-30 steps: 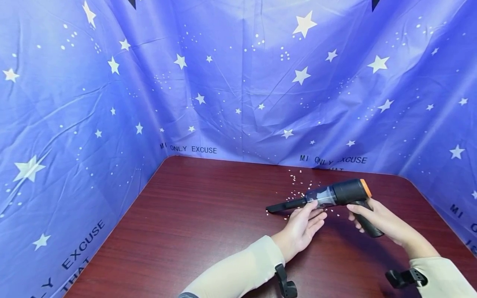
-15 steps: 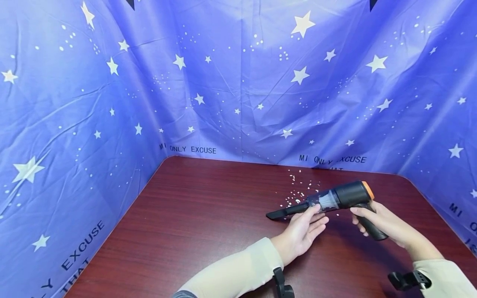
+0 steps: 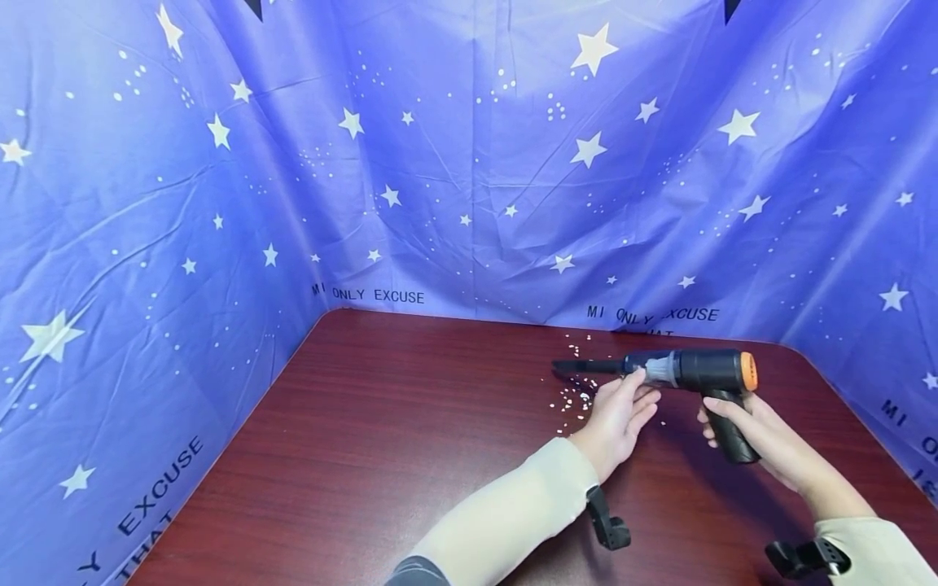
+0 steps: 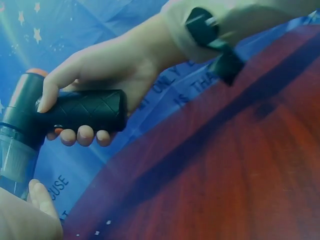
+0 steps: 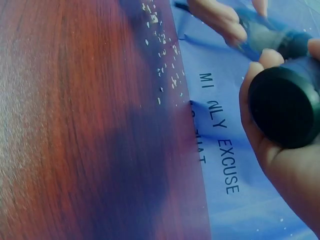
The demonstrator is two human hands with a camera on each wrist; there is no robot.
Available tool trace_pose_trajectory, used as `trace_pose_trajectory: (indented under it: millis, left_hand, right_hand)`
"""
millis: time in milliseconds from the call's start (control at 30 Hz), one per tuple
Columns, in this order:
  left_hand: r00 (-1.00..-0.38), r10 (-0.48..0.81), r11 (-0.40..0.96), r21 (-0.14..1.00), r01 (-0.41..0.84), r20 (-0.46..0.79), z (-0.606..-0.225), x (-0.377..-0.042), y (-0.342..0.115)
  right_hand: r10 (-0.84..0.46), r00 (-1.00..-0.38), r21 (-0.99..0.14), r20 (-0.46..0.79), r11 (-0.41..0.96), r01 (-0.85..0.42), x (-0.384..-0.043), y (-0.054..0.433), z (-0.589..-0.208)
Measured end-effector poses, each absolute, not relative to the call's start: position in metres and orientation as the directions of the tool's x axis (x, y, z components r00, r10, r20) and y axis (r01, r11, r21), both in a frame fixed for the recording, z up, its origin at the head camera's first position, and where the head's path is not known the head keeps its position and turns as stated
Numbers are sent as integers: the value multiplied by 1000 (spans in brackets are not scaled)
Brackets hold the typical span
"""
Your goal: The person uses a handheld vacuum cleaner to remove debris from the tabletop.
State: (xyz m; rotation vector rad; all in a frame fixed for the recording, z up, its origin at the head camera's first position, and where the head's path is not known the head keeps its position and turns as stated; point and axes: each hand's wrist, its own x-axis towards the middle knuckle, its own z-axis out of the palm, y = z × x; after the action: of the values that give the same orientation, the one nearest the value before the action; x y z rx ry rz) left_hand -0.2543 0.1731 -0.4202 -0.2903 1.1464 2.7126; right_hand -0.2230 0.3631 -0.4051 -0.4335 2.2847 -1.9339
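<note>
vacuum [image 3: 709,370] points left, long axis crosswise (right fingers [image 4: 85,136] wrapping handle [image 3: 731,433], left fingers [image 3: 642,417] straight beneath)

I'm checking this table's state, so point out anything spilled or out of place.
White bits lie strewn across part of the tabletop, near the nozzle of what looks like a handheld vacuum; loose and unevenly scattered, they look like a spill. No damage stands out.
</note>
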Motion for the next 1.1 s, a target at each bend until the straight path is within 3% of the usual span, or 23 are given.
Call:
trace_pose_trajectory:
  millis: [233, 633, 1100]
  left_hand:
    - [-964, -15, -641, 743, -195, -267, -409, -268, 204]
    - [-961, 10, -494, 834, -245, -276, -410, -288, 202]
    - [-963, -10, -542, 811, -222, -270, -414, -295, 189]
  right_hand:
    - [-236, -962, -987, 141, 42, -155, -229, 355, -413]
    - [-139, -984, -993, 113, 19, -117, -240, 327, -418]
    - [-143, -988, -998, 55, 34, -61, -253, 320, -413]
